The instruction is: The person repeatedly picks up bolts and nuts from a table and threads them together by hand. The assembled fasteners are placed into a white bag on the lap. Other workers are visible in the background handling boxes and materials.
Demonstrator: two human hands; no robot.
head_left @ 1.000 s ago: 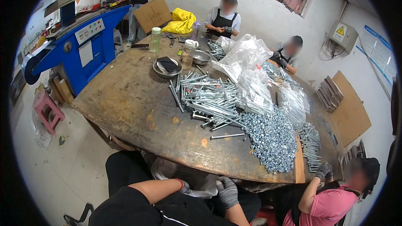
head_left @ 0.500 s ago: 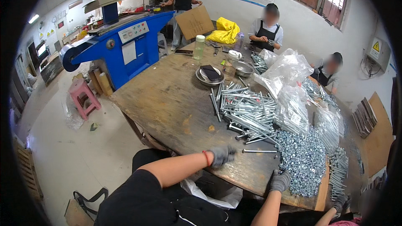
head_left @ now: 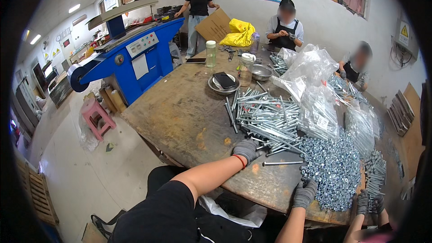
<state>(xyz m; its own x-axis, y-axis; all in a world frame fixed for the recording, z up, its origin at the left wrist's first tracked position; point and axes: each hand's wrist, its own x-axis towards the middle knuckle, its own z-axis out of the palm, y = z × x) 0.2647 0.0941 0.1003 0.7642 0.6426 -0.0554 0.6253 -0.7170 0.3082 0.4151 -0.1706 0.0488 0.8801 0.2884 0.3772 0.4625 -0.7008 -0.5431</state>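
Note:
My left hand [head_left: 246, 150], in a grey knit glove with a red string at the wrist, reaches to the near left edge of a heap of long silver bolts [head_left: 267, 114]. Its fingers are bent round the end of a bolt there, partly hidden by the hand itself. A single bolt [head_left: 282, 163] lies apart, between my two hands. At the lower left border of a big pile of small silver nuts [head_left: 333, 171] is my right hand [head_left: 304, 193], gloved in grey too. Its fingers are curled against the nuts, and what they hold is hidden.
Clear plastic bags of bolts [head_left: 318, 117] lie beyond the nuts. Farther back stand a metal bowl with a black phone [head_left: 223, 80], a jar [head_left: 246, 69] and a green bottle [head_left: 210, 54]. At the right, a co-worker's gloved hands [head_left: 370, 202] touch shorter bolts [head_left: 374, 175].
My left hand has moved forward and slightly right, from bare tabletop to the bolt heap. My right hand stays by the nuts. The co-worker at the right now shows two hands at the bolts.

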